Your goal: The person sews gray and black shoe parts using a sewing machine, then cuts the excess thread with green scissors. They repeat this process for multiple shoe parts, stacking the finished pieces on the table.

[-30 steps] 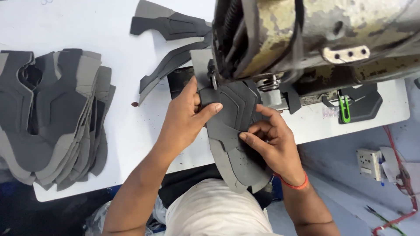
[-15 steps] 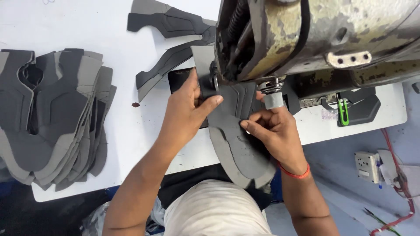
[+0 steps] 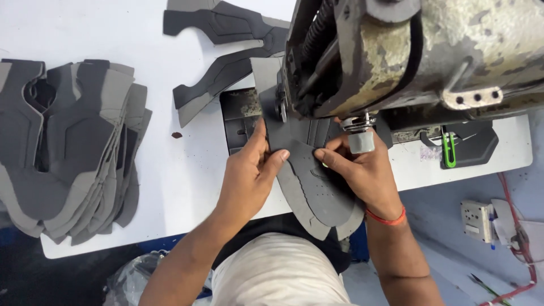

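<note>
Hand on the left first: our left hand (image 3: 249,173) lies palm down on the grey shoe upper piece (image 3: 317,187), fingers spread flat and the thumb stretched toward the right, pressing the piece to the white worktop (image 3: 170,170) rather than gripping it. That piece sits between our two hands, its top end tucked under the head of the sewing machine (image 3: 408,56) and its lower end hanging off the worktop's near edge. We judge it light, thin and floppy, likely to buckle if pushed from one spot, so it is best held flat with fingertips on both sides close to the needle area. Our right hand (image 3: 362,170) is half curled, index finger and thumb pinching down on the piece's right edge just below the presser foot (image 3: 361,139), wrist bent and forearm coming up from the lower right. Far left on the worktop rests a stack of cut uppers (image 3: 68,147), well apart from both hands
</note>
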